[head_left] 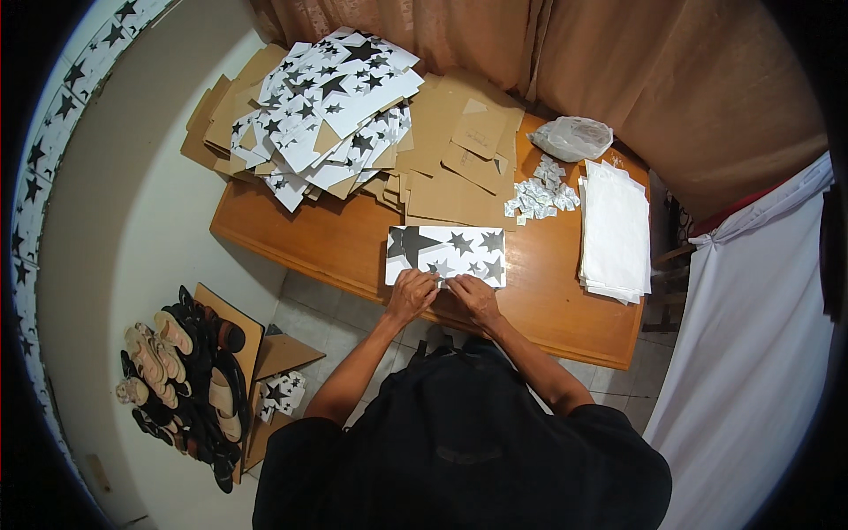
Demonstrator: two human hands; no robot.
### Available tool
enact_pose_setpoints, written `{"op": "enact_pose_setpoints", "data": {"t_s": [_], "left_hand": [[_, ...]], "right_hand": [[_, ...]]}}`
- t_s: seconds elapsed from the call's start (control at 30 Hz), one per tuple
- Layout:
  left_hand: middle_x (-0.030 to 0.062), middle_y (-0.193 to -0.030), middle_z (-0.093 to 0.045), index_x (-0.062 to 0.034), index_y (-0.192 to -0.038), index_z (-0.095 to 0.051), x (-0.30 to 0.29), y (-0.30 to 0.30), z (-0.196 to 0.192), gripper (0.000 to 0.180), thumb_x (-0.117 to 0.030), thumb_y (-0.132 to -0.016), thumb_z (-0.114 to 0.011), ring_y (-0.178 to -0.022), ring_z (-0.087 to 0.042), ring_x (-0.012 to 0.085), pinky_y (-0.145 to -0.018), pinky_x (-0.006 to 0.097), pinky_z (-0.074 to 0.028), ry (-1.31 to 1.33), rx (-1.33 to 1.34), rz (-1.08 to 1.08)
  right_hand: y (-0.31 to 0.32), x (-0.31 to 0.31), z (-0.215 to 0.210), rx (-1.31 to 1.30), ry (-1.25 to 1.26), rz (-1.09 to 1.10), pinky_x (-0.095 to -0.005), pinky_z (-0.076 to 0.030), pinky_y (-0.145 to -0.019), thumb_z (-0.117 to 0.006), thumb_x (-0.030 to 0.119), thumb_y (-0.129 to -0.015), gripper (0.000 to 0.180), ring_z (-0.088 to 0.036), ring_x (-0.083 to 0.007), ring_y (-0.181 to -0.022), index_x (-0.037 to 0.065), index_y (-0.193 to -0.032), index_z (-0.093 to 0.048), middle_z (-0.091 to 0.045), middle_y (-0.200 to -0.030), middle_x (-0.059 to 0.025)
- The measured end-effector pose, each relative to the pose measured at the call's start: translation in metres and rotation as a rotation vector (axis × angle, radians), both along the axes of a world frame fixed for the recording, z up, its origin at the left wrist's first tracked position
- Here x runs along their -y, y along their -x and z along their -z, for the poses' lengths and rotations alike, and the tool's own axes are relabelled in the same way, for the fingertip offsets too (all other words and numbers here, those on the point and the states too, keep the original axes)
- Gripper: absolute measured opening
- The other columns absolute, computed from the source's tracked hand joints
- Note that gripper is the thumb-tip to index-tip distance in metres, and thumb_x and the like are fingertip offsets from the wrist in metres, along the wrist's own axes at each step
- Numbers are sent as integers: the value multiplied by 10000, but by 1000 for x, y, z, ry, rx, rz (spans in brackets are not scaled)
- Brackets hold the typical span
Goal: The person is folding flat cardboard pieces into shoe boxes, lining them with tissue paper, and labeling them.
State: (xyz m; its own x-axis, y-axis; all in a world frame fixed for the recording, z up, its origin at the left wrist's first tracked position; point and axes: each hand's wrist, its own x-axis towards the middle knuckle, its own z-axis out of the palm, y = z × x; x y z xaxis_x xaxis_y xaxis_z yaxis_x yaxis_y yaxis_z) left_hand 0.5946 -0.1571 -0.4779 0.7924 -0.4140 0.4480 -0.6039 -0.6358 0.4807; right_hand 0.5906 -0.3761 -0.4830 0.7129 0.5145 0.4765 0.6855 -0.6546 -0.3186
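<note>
A white box (459, 243) printed with black and grey stars lies at the table's near edge, its long side toward me. My left hand (412, 296) is closed at the left part of its near side, fingers curled over the edge. Close beside it, my right hand (474, 297) grips the same near side, a little right of the middle. The fingertips of both hands almost meet. Whatever small thing may be between them is too small to make out.
Star-printed cardboard blanks (336, 97) are heaped at the far left, beside flat brown cardboard (450, 181). Small silvery packets (543, 196), a clear plastic bag (572, 139) and a stack of white paper (611, 230) lie on the right. Shoes (181, 371) stand on the left.
</note>
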Motion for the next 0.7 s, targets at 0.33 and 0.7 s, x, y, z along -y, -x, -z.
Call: {"op": "enact_pose_setpoints", "data": {"t_s": [0.33,0.7], "left_hand": [[42,-951,-711,-27,-1026,-722,11,0,-1,286,-146,-778,-803,-914,-647,210,-889,392,-454,-123,85,-53],[69,-1029,-706,-59,-986,-724,37,15,-34,252,-206,-795,-798,-953,-665,239,-910,406,-466,-116,-68,-201]], "right_hand": [[-10,2,-5,-24,-54,-15,-367,-592,-800,-698,97,-878,188,-724,-293,-911,52,-1056,-657,-723,-959,-128],[-48,40,-53,-495,-147,-61,-458,-537,-854,-700,143,-887,319,-664,-377,-945,43,-1187,-654,-692,-1021,-192]]}}
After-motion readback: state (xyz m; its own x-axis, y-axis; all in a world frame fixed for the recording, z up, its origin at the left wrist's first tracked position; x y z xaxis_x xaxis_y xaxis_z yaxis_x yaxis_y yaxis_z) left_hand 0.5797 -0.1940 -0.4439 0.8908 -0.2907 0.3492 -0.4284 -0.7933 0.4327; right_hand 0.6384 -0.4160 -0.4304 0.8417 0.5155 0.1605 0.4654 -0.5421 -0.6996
